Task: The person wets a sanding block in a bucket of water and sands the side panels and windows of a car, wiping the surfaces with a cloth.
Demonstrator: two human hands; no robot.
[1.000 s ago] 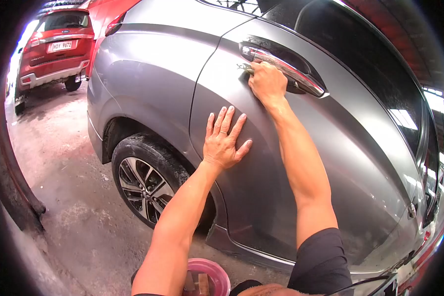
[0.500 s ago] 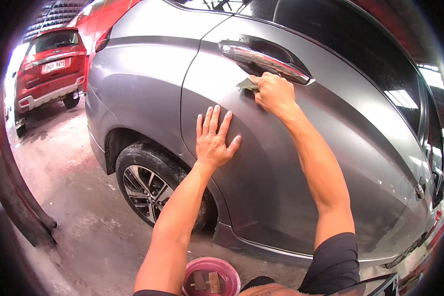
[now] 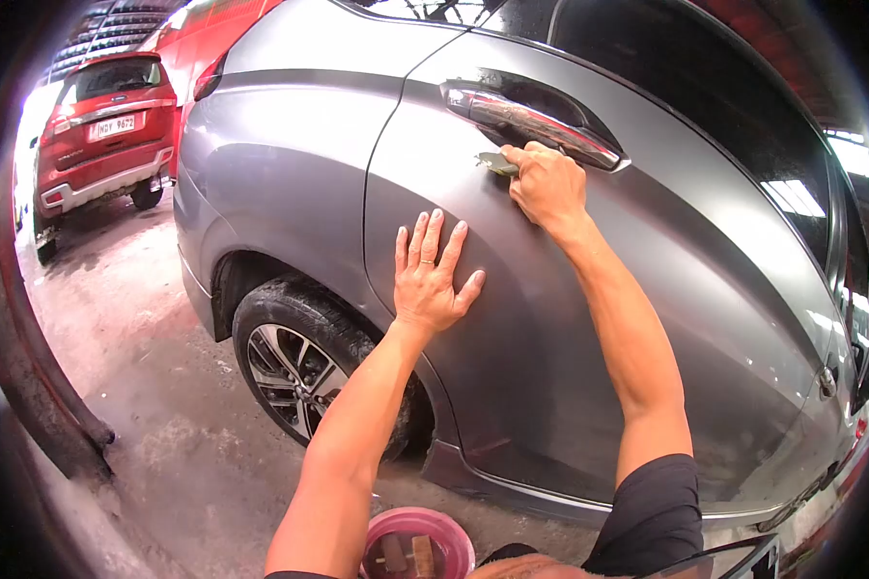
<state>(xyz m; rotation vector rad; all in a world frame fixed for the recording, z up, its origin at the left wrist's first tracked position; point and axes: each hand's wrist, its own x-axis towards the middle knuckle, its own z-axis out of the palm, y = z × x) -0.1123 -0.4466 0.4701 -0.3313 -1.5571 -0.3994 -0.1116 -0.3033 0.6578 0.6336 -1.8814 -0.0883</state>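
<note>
My left hand (image 3: 434,275) lies with spread fingers against the grey car door (image 3: 550,357), below and left of the door handle. My right hand (image 3: 547,185) pinches a small greenish sheet (image 3: 496,164), which looks like sandpaper, against the door. That hand is just under the chrome door handle (image 3: 536,124). The sheet sticks out to the left of the fingers, and the rest of it is hidden by them.
Low in the view, a pink basin (image 3: 463,540) with two block-like pieces stands on the floor. The rear wheel (image 3: 294,372) is left of my left arm. A red car (image 3: 106,145) stands at the far left, and a dark post (image 3: 43,386) rises nearer.
The car and both hands appear shifted slightly right in the view. My right hand still holds the sheet under the handle, its wrist a little lower; my left hand keeps its place on the door.
</note>
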